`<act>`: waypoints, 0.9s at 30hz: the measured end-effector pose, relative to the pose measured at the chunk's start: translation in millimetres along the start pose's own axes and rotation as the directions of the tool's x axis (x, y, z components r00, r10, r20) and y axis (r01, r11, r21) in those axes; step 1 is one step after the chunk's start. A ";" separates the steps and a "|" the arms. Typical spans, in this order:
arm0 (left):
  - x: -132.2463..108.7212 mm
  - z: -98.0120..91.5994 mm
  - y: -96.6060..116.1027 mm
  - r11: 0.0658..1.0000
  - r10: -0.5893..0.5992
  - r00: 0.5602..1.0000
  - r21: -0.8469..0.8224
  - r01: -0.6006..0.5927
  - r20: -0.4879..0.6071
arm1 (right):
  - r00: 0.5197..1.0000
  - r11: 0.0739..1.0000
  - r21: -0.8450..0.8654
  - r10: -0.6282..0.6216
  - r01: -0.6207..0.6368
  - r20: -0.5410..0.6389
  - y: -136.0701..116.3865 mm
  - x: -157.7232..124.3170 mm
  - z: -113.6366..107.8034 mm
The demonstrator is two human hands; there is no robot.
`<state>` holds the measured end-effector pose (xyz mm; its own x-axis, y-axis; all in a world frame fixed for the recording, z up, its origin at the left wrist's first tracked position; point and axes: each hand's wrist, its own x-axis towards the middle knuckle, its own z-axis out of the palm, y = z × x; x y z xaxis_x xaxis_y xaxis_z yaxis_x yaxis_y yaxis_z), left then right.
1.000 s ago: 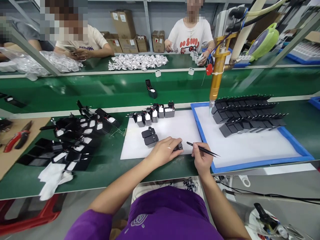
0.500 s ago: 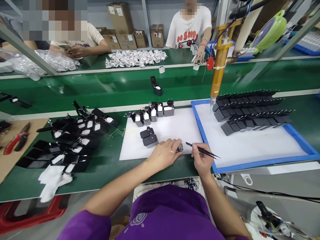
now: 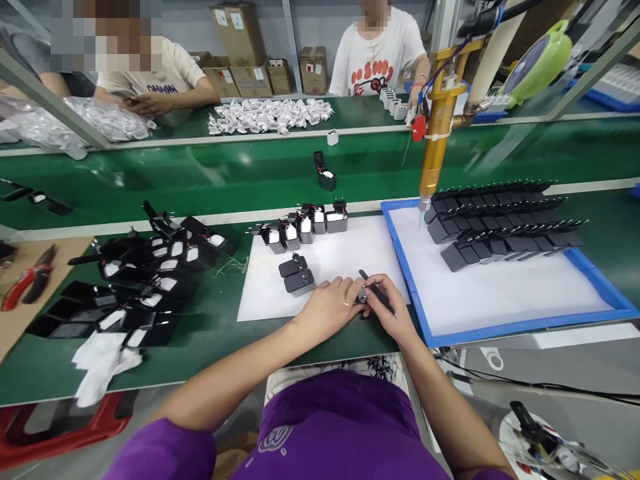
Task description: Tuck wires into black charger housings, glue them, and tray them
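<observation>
My left hand is closed over a small black plug adapter at the front edge of the white sheet; most of that adapter is hidden under the fingers. Tweezers lie in the grip of my right hand, whose fingertips touch the adapter's right end. Left of my hands, two closed black adapters sit side by side. Behind them stands a row of open black adapters with white parts inside.
At right, a blue-rimmed tray holds rows of black adapters below a gold dispenser. A pile of open black housings, a white cloth and red-handled pliers lie left. A green conveyor belt carries parts; two people sit beyond.
My right hand has moved left with the tweezers and now meets the adapter under my left hand. Parts on the belt have shifted right. The far right person's hand has moved right.
</observation>
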<state>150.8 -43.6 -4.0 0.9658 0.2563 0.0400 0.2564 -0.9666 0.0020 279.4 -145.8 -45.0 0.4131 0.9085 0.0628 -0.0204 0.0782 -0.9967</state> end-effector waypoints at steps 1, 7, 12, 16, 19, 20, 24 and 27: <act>0.3 0.7 0.8 1.000 0.009 1.000 -0.004 -0.009 -0.005 | 1.000 1.000 0.016 0.013 -0.013 0.001 1.3 0.4 -0.3; -3.9 7.0 2.7 0.998 -0.008 0.994 -0.068 0.000 -0.114 | 0.994 0.995 0.053 0.092 -0.089 -0.062 4.3 3.7 4.0; -4.9 6.6 1.0 0.999 -0.028 0.985 -0.043 0.021 -0.169 | 0.990 0.990 0.034 0.135 -0.134 -0.049 -4.3 8.7 5.8; -1.6 5.7 1.8 0.998 -0.040 0.979 -0.051 0.031 -0.199 | 0.982 0.976 0.112 0.186 -0.185 0.000 -7.1 11.2 6.0; -0.6 6.7 3.4 0.992 -0.083 0.977 -0.106 0.062 -0.199 | 0.976 0.968 0.131 0.218 -0.214 -0.015 -7.4 11.2 7.6; -0.9 7.1 4.2 0.991 -0.093 0.976 -0.109 0.072 -0.196 | 0.975 0.967 0.126 0.224 -0.220 -0.018 -7.6 10.8 8.0; -2.9 8.4 7.4 0.996 -0.091 0.980 -0.038 0.086 -0.178 | 0.991 0.991 0.018 0.134 -0.133 -0.030 -8.3 7.8 7.1; -1.9 8.6 7.8 0.995 -0.095 0.986 -0.014 0.094 -0.140 | 0.998 0.997 -0.071 0.031 -0.035 -0.053 -6.5 5.8 5.5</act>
<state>151.3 -51.5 -12.7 0.9221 0.3431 0.1792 0.3453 -0.9383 0.0195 277.0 -138.8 -37.8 0.4595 0.8877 0.0290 0.0298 0.0172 -0.9994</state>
